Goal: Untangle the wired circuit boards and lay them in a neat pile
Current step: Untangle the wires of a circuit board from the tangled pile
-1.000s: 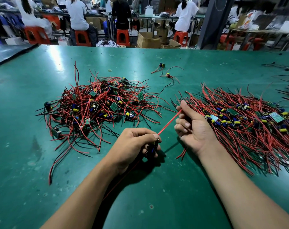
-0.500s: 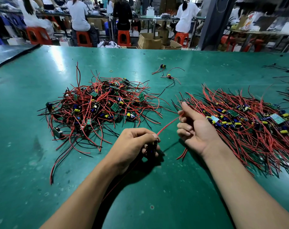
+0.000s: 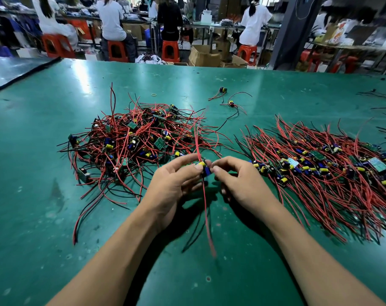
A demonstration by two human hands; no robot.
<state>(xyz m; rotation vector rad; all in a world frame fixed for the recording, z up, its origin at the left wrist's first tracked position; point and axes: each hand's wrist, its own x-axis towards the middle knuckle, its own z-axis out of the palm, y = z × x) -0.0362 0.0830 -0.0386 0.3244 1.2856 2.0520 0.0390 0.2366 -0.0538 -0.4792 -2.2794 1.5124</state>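
Circuit board [image 3: 204,170] pinched between fingertips of left hand [image 3: 174,188] and right hand [image 3: 240,184], held just above green table [image 3: 187,283], between two heaps. Red wire [image 3: 206,213] dangles toward body; other lead sticks up, blurred.

Risks:
- Loose lead swings into tangled heap [image 3: 132,142] beyond left hand, hooks there, drags boards along.
- Careless drop onto neat pile [image 3: 320,173] at right crosses combed wires, spoils alignment.
- Hard tug may strain solder joint.

Two stray boards [image 3: 231,104] lie farther back, apart.
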